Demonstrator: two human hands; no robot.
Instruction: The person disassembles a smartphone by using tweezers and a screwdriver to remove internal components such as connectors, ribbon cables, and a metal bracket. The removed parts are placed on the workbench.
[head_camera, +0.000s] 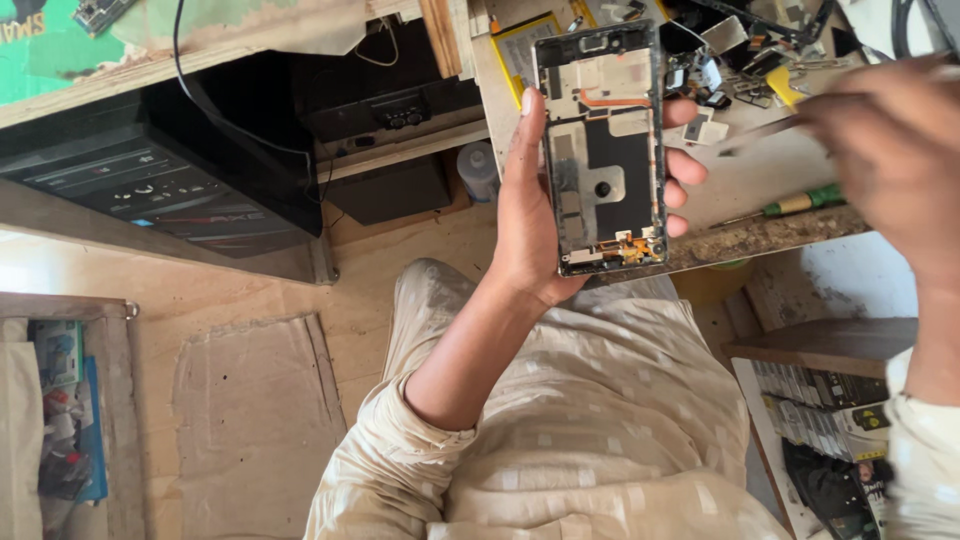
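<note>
left hand fingers wrapped around an opened black rectangular phone frame; right hand fingers pinched together on thin metal tweezers above the cluttered bench.

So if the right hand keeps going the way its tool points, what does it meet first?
Probably the fingers of the left hand wrapped round the opened phone. The thin tool in the right hand points left at them; depth is unclear.
</note>
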